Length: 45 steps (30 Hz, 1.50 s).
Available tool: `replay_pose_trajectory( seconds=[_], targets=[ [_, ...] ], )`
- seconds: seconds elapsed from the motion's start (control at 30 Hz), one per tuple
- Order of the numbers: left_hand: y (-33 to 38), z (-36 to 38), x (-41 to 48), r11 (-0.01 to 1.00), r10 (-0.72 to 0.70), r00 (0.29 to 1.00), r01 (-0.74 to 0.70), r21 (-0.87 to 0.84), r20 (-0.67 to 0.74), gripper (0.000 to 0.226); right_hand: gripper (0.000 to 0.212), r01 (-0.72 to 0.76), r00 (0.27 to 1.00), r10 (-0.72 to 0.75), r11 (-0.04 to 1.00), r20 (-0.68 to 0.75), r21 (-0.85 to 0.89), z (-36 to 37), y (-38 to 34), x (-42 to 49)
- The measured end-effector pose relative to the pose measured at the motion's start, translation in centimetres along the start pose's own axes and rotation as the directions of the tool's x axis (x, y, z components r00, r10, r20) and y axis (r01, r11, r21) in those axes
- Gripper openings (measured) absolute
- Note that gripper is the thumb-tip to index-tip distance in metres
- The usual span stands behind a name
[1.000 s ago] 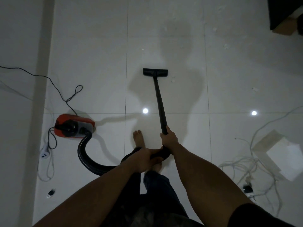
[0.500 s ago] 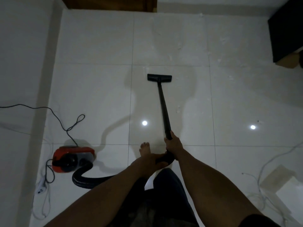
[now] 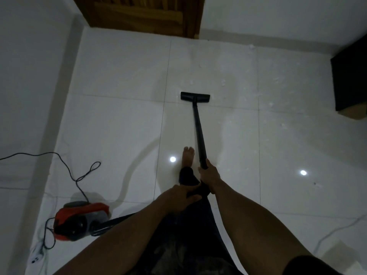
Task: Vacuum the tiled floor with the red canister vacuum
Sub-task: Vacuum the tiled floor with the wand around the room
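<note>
Dim room w/ glossy white tiled floor (image 3: pixel 119 120), two ceiling-light glints on it; wooden door (image 3: pixel 143 12) at far edge, dark cabinet (image 3: pixel 351 80) at far right edge. Right hand (image 3: pixel 209 176) closed round black wand (image 3: pixel 199 133); left hand (image 3: pixel 179 196) wrapped on hose end just behind. Nozzle (image 3: pixel 195 96) flat on floor mid-room, pale debris beyond it. Red canister vacuum (image 3: pixel 79 220) near left edge, black cord (image 3: pixel 69 171) looping off; bare foot (image 3: pixel 187 156) beside wand.

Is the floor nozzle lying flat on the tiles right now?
Yes. The floor nozzle sits flat on the white tiled floor ahead of the bare foot, well short of the wooden door.
</note>
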<state>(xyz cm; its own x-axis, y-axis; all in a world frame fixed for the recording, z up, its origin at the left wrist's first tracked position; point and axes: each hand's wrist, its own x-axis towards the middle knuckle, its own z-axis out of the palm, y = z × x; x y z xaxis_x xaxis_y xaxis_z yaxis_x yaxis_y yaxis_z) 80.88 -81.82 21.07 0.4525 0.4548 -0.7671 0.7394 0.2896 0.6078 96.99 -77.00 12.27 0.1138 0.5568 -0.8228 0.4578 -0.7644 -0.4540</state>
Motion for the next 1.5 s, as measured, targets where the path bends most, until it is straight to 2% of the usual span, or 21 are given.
replay_pose_trajectory(
  seconds=[0.1,0.37,0.5,0.67,0.97,1.2,1.3,1.5],
  targets=[
    [1.2,-3.6,2.4,1.0,0.014,1.0,-0.015,-0.016,-0.025,0.056,0.054,0.024,1.0,-0.024,1.0,0.0,0.009,-1.3,-3.4,3.1],
    [5.3,-13.9,9.0,0.998,-0.013,0.999,0.011,-0.056,-0.043,0.049,0.063,0.004,1.0,-0.004,1.0,-0.012,0.002,-5.6,-13.1,11.0],
    [7.2,-18.9,12.9,0.995,-0.01,0.994,-0.001,-0.104,-0.106,0.048,0.069,-0.054,0.998,0.053,0.997,0.017,0.058,-7.9,-17.7,16.0],
    [8.4,-25.2,18.0,0.99,-0.035,0.986,0.012,-0.142,-0.161,0.053,0.072,-0.011,1.0,0.011,1.0,0.001,-0.011,-9.7,-23.3,23.1],
    [9.5,-33.9,23.6,0.979,-0.082,0.953,0.022,-0.204,-0.291,0.052,0.069,-0.001,0.999,0.002,1.0,-0.034,0.014,-11.3,-32.6,30.3],
    [9.1,-36.5,24.6,0.976,-0.1,0.938,0.027,-0.217,-0.331,0.057,0.062,0.036,0.998,-0.036,0.999,-0.056,0.001,-11.2,-36.0,32.1],
    [8.6,-36.3,23.6,0.978,-0.107,0.929,0.033,-0.208,-0.354,0.057,0.063,0.035,0.997,-0.031,0.998,-0.077,0.058,-10.8,-36.4,30.9],
    [8.2,-32.8,19.7,0.985,-0.079,0.939,0.021,-0.172,-0.335,0.052,0.064,0.032,0.995,-0.023,0.995,-0.096,0.091,-9.8,-32.9,25.8]
  ],
)
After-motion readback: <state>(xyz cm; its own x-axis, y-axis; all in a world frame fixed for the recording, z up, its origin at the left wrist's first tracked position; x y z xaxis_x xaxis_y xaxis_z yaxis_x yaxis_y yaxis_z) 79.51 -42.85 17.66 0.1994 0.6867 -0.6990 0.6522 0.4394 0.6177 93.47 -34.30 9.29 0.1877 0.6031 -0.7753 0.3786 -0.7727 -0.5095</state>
